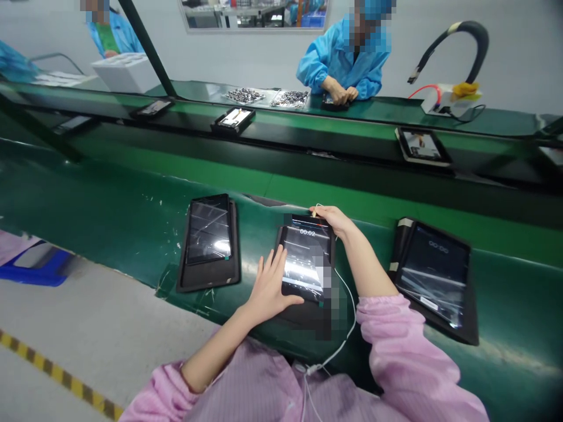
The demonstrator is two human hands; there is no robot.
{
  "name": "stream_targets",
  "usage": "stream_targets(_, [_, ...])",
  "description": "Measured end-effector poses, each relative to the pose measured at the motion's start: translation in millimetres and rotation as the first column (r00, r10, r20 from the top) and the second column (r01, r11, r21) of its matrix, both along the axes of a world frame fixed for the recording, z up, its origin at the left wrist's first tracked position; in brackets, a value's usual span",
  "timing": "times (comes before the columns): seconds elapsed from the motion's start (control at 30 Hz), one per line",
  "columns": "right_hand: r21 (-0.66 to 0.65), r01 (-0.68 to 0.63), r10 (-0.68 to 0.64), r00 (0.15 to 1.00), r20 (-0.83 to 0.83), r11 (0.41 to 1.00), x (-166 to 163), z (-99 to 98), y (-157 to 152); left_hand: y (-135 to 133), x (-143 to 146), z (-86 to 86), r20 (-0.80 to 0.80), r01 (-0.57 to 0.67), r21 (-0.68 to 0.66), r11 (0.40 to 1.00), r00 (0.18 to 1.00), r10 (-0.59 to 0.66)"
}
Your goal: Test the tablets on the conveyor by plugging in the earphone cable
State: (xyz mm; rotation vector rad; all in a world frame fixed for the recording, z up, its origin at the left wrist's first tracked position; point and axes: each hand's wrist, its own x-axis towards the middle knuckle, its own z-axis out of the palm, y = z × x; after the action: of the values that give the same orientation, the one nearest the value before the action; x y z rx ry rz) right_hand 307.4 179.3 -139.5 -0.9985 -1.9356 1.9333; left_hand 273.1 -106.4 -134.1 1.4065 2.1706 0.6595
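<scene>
A black tablet (305, 264) lies on a dark tray (292, 316) in front of me, its lit screen showing 00:02. My left hand (273, 287) rests with fingers spread along the tablet's left edge, thumb over the lower edge. At the top right corner, my right hand (332, 220) pinches the end of a white earphone cable (353, 305); the plug itself is mostly hidden by the fingers. The cable curves down past the tablet's right side to a split near my chest.
To the left, a dark tablet (209, 228) lies on a black tray (211, 275). Another tablet (435, 272), reading 00:00, is at right. Beyond the green bench (109, 193), a conveyor (281, 149) carries several devices. A co-worker (347, 58) in blue works opposite.
</scene>
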Motion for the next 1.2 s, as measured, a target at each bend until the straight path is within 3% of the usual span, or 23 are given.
stream_targets(0.3, [0.06, 0.163, -0.166, 0.985, 0.049, 0.985, -9.3, -9.1, -7.3, 2.4, 0.3, 3.7, 0.031, -0.016, -0.004, 1.0, 0.999, 0.016])
stream_targets(0.47, [0.046, 0.268, -0.269, 0.962, 0.041, 0.962, -11.5, -4.0, -7.2, 2.5, -1.0, 5.4, 0.036, -0.007, 0.005, 1.0, 0.999, 0.007])
stream_targets(0.7, [-0.03, 0.271, -0.271, 0.962, 0.022, 0.962, -11.3, 9.1, -7.9, 1.9, -0.1, 5.0, 0.016, -0.034, 0.012, 0.999, 0.999, 0.034])
stream_targets(1.2, [0.047, 0.331, -0.33, 0.943, -0.028, 0.942, -5.9, 13.6, -23.7, 0.5, -0.8, 4.6, -0.026, -0.033, 0.095, 0.995, 0.999, 0.036])
